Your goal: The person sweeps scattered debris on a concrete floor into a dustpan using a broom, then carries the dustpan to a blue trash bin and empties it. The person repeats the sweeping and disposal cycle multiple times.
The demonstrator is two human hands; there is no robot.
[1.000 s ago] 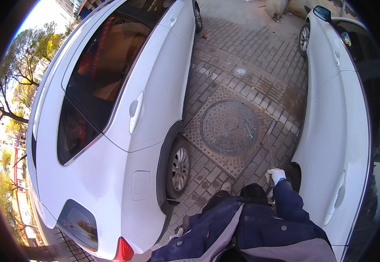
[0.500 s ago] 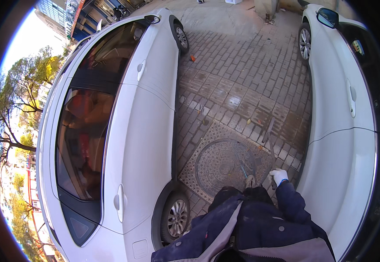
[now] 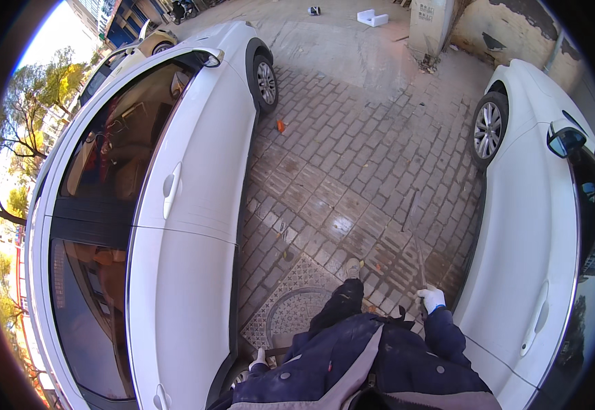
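Note:
My right hand, in a white glove, is closed round the near end of a long thin rod. The rod reaches forward, low over the paving; its far end is too faint to make out. At the lower left, my left hand, also gloved in white, hangs beside the white car's rear wheel. Its fingers are partly hidden by my jacket and seem closed on a dark bar that runs right, behind the jacket. One shoe is stepping out ahead on the bricks.
White cars stand close on both sides, one left and one right. Beneath me is a round manhole cover in a square frame. An orange scrap lies near the left front wheel. White foam and a pillar are farther off.
I have walked forward between the cars, so the manhole cover has slid back under me. My left hand and its dark bar have come into view. The rod stays in my right hand.

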